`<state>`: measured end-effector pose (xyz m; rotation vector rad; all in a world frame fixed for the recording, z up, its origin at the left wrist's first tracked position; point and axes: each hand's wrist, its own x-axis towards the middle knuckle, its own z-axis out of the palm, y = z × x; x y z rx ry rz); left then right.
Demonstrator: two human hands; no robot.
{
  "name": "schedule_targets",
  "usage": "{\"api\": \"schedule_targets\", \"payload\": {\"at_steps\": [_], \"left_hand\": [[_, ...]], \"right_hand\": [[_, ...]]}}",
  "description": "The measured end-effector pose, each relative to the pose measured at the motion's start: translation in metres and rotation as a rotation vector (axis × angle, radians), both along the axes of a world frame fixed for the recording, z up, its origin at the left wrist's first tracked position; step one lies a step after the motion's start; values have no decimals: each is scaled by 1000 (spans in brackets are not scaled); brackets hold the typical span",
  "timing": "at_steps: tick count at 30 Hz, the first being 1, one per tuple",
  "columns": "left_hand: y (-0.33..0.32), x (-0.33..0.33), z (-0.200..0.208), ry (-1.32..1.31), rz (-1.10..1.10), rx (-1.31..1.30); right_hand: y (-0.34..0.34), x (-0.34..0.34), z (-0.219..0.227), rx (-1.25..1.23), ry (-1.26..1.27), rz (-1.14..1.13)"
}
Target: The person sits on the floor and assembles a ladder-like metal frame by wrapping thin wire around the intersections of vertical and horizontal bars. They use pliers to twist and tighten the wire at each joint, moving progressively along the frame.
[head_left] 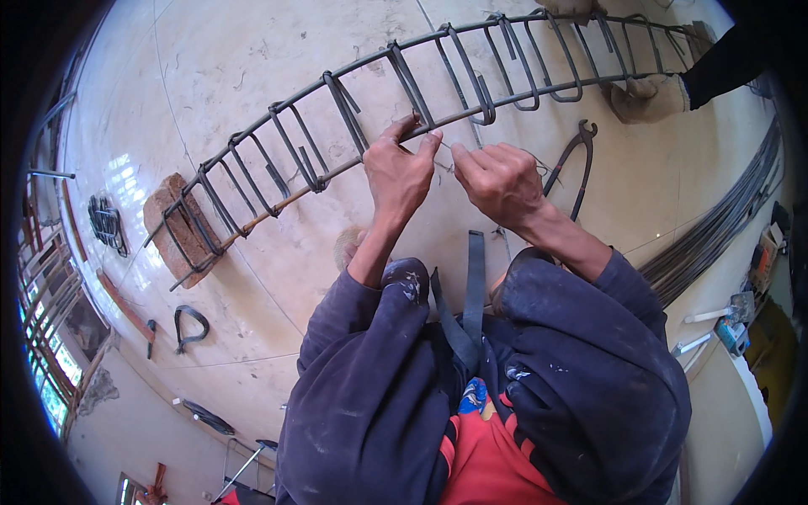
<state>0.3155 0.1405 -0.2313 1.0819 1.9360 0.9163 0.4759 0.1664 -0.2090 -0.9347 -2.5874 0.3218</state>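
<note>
A long rebar cage (pixel 353 160), two steel bars joined by several bent stirrups, curves across the floor in front of me. My left hand (pixel 397 177) is closed at the near bar, thumb and forefinger pinched round it where a stirrup (pixel 410 84) meets it. Just right of it, my right hand (pixel 502 179) is closed with its thumb toward the joint. A thin tie wire (pixel 445 165) shows between the two hands; its end in the right fist is hidden. Dark pincers (pixel 574 164) lie open on the floor beyond my right hand.
A reddish-brown block (pixel 178 227) supports the cage's left end. Another person's dark-clad limb (pixel 725 69) with a beige covering reaches the far right end. Bundled steel rods (pixel 715 227) lie at right; stacked stirrups (pixel 107 225) and a black strap-like loop (pixel 192 328) at left.
</note>
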Motion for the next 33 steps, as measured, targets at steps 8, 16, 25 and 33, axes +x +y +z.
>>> {"api": "schedule_targets", "payload": {"at_steps": [8,16,25,33], "left_hand": [[-2,15,2,-61,126,14],[-3,14,-14,-204,198,110],[-2,9,-16,-263,175,131],[-5,15,-18,-155,178,138]], "right_hand": [[10,7,1,65,-40,77],[72,-2,22,230,-212,251],[100,-21,12,251,-296,273],[103,-34,9,390,-197,299]]}}
